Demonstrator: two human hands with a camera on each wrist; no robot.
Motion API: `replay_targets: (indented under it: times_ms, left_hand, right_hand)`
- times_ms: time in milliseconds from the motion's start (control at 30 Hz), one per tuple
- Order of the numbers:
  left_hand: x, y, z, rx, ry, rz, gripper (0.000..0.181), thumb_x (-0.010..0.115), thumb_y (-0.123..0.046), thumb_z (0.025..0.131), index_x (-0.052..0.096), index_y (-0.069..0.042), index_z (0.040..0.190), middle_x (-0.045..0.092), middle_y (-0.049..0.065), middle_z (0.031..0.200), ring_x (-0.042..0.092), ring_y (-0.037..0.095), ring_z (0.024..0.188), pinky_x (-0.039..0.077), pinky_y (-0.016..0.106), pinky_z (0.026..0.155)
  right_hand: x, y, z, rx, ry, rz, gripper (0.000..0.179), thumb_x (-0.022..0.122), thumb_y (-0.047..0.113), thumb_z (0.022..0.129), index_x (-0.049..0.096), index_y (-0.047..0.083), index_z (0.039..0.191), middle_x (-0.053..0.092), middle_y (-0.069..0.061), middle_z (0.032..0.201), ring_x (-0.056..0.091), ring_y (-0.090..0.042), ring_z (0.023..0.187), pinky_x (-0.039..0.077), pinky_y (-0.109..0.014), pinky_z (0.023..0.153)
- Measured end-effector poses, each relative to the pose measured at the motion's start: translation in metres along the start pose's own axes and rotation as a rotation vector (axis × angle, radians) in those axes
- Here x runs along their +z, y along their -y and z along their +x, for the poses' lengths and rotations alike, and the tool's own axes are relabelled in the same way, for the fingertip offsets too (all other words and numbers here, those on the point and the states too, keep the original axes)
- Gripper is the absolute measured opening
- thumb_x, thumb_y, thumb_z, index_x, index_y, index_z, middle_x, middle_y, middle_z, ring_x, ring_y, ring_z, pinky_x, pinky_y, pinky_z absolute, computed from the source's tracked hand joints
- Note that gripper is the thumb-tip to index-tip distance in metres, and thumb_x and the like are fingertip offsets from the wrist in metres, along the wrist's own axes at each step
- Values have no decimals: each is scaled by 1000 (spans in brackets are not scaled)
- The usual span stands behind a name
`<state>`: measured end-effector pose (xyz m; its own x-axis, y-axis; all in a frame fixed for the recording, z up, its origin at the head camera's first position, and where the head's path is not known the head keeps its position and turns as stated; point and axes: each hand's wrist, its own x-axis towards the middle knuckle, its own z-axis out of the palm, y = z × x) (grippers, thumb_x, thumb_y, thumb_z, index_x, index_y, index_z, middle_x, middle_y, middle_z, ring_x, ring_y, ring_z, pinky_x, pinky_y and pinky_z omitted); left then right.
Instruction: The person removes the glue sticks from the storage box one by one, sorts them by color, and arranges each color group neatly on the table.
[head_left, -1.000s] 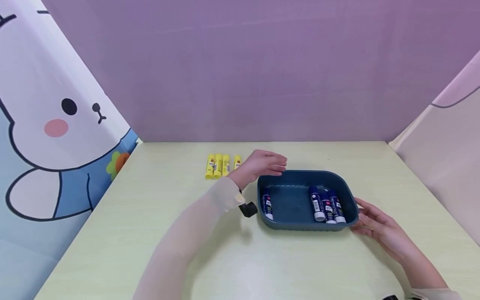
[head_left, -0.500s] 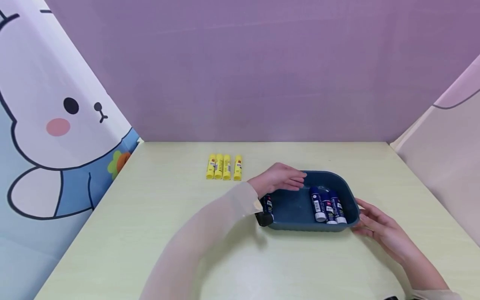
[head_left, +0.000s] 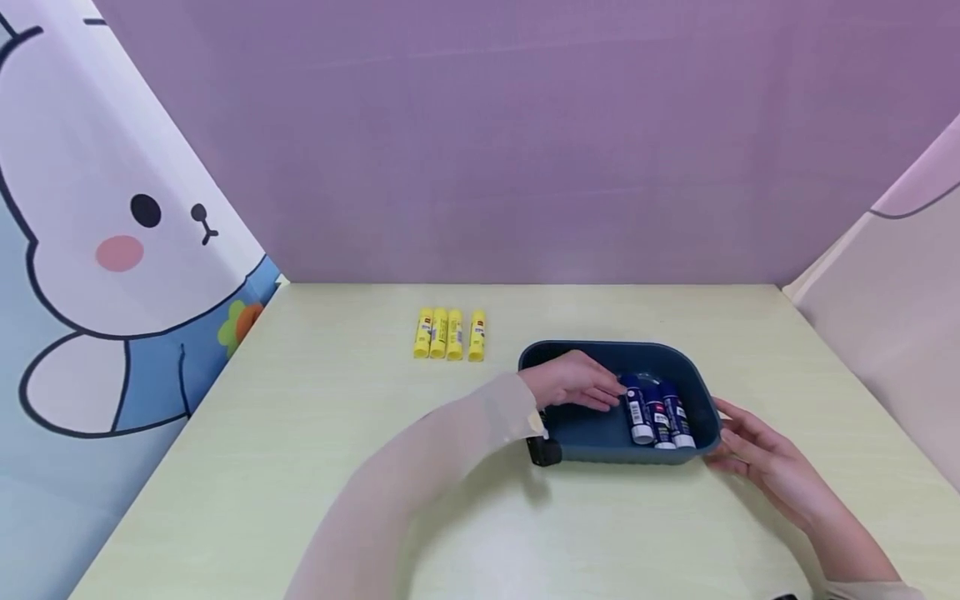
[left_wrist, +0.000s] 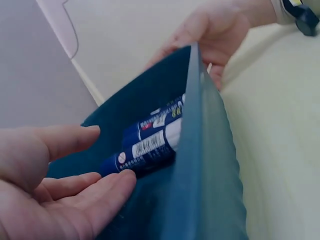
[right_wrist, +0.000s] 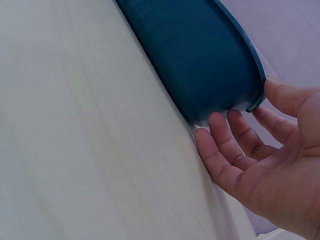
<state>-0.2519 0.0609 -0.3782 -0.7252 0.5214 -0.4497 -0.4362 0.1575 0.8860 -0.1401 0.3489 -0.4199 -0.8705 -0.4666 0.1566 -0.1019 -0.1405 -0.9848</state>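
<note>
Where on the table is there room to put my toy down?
Bare table lies in front of the yellow glue sticks, left of the blue tray. The tray's right side is crowded with blue glue sticks and both hands.

A pale yellow-green table [head_left: 315, 467] fills the lower view, enclosed on three sides. A plain purple wall [head_left: 480, 142] stands along its far edge. A curtain printed with a cartoon white rabbit [head_left: 112, 225] hangs along its left edge, and a pale pink panel [head_left: 892, 308] along its right.
</note>
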Motion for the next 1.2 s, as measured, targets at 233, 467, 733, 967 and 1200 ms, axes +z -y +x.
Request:
replay_targets:
  times_ms: [233, 467, 733, 967, 1200]
  left_hand:
    - [5, -4, 1, -52, 21, 100, 22, 74, -2, 89, 69, 8, 108, 72, 14, 99, 71, 28, 97, 60, 38, 82]
    - [13, -6, 3, -50, -10, 102, 19, 74, -2, 88, 70, 8, 104, 72, 16, 102, 70, 29, 98, 59, 41, 84]
    - [25, -3, 7, -75, -40, 71, 48, 77, -7, 87, 58, 10, 127, 67, 16, 117, 68, 27, 99, 58, 42, 88]
    - [28, -3, 10, -80, -3, 48, 70, 76, -6, 88, 38, 8, 146, 57, 19, 134, 65, 29, 105, 56, 43, 90]
    - [35, -1, 10, -39, 53, 68, 53, 73, 1, 89, 48, 5, 135, 63, 19, 117, 67, 31, 102, 56, 47, 91]
  right_hand:
    - [0, -1, -2, 2, -9, -4, 54, 29, -6, 106, 45, 21, 150, 61, -3, 117, 67, -17, 99, 57, -29, 86]
    - [1, -3, -2, 15, -19, -3, 53, 31, -5, 106, 46, 22, 149, 61, -3, 115, 67, -18, 98, 58, -30, 85]
    - [-1, -1, -3, 18, -23, -23, 53, 31, -5, 106, 47, 24, 148, 61, -3, 116, 66, -18, 98, 58, -29, 85]
    - [-2, 0, -3, 0, 4, 9, 54, 29, -7, 106, 45, 22, 149, 60, -4, 117, 67, -18, 99, 58, -30, 86]
    - [-2, 1, -3, -6, 14, 11, 55, 29, -7, 106, 45, 21, 150, 61, -4, 117, 66, -19, 100, 57, -30, 86]
